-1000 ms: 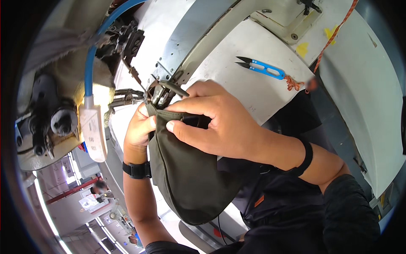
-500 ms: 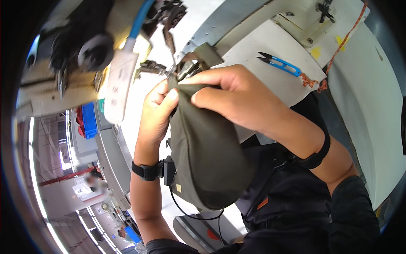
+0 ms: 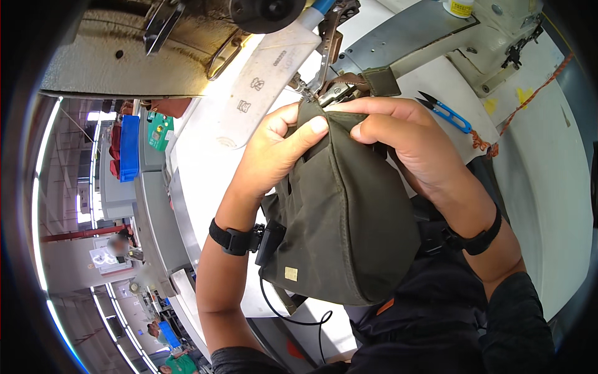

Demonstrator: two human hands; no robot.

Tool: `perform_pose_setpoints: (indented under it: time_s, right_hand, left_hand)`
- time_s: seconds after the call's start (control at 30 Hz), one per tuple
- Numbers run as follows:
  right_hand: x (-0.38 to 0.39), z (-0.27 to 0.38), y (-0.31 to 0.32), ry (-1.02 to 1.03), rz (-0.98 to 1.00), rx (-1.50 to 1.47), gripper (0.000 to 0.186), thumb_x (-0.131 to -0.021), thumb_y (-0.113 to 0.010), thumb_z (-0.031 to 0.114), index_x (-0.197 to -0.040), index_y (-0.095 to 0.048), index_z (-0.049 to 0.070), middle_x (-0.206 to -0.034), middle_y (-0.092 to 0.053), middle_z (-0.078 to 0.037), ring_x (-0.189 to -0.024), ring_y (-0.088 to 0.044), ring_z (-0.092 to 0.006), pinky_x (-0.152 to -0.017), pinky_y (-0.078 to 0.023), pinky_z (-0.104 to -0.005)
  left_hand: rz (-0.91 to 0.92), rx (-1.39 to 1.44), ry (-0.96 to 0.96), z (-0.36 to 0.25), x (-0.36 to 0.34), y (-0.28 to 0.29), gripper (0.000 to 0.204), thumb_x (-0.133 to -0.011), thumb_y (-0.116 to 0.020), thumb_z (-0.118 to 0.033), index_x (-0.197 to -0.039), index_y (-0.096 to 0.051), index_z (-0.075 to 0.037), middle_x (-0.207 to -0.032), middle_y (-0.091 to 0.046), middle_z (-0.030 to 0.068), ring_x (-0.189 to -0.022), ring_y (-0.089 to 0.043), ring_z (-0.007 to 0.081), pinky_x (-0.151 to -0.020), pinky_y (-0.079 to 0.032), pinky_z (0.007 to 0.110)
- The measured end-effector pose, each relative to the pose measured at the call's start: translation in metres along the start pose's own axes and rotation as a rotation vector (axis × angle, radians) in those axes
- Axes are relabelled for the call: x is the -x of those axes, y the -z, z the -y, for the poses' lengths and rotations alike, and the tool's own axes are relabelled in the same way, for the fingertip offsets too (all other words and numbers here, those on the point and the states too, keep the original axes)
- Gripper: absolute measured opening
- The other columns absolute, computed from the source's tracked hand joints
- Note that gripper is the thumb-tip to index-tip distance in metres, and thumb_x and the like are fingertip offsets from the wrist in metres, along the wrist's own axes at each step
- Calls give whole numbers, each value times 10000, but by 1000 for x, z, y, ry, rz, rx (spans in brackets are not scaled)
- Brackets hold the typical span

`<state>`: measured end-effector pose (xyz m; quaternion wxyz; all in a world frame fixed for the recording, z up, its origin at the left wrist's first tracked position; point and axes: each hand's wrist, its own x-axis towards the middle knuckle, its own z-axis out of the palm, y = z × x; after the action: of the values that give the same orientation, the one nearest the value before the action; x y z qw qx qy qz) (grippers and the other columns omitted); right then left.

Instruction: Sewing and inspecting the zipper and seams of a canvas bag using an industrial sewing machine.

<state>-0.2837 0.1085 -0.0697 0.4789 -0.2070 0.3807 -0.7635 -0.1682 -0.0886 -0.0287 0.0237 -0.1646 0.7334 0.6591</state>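
Note:
A dark olive fabric bag point(image 3: 374, 218) hangs down from both hands, its seam running from the top edge to the rounded bottom. My left hand point(image 3: 280, 140) pinches the upper edge with the thumb on top. Beside it, my right hand point(image 3: 405, 134) grips the same edge between thumb and index finger. Right at the fingertips is the needle and presser area point(image 3: 311, 93) of a sewing machine, with the bag's top edge up against it; whether the fabric lies under the foot cannot be made out. A small pale tag point(image 3: 291, 273) sits on the bag's lower left.
Blue thread snips point(image 3: 445, 112) lie on the white worktop to the right, near an orange twisted cord point(image 3: 529, 100). The sewing machine head point(image 3: 137, 56) fills the upper left, with a white lamp point(image 3: 261, 87) beside it. A second machine point(image 3: 498, 43) stands upper right. People sit far left.
My view has shifted, so hands and bag appear farther right. The bag has turned to show more of its left side and the tag. Both hands keep their grip on the edge.

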Motion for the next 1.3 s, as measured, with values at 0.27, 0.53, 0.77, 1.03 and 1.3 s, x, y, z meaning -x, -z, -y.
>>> perform_pose_setpoints:
  time_s: [0.27, 0.53, 0.77, 1.03, 1.3]
  right_hand:
    - [-11, -4, 2, 3, -8, 1, 392, -938, -606, 82, -1281, -703, -81, -1108, -754, -109, -988, -684, -134, -914, -536, -272]
    - [-9, 3, -5, 77, -63, 115, 329, -954, -619, 65, -1234, -727, -69, -1065, -758, -79, -946, -680, -109, -874, -534, -249]
    - [-11, 21, -14, 458, -220, 792, 229, -934, -649, 33, -1157, -688, -9, -808, -701, 15, -722, -533, -11, -639, -419, -221]
    - [-22, 39, -11, 173, -58, 472, 291, -917, -638, 28, -1198, -709, 2, -766, -660, 33, -666, -495, -21, -620, -398, -209]
    - [-20, 32, -20, 424, -297, 1103, 207, -914, -733, 131, -1080, -676, 22, -812, -719, -37, -725, -659, -124, -673, -504, -320]
  left_hand:
    - [0, 65, 30, 1, -8, 10, 362, -1033, -723, -269, -1291, -681, -18, -1184, -733, 38, -1067, -660, 100, -961, -535, 289]
    - [0, -133, 98, -15, -8, 17, 484, -956, -804, -267, -1333, -662, 2, -1211, -730, 58, -1077, -660, 117, -976, -525, 287]
    - [-78, -471, -148, -22, -14, 22, 302, -952, -809, -301, -1062, -751, -25, -944, -718, -29, -813, -597, 34, -728, -469, 222]
    - [-36, -513, -200, -24, -18, 25, 283, -936, -824, -351, -919, -740, -82, -800, -605, -107, -686, -469, -7, -593, -354, 202]
    - [11, -552, -245, -25, -22, 28, 303, -934, -833, -359, -871, -721, -85, -781, -601, -102, -681, -472, 0, -593, -361, 209]
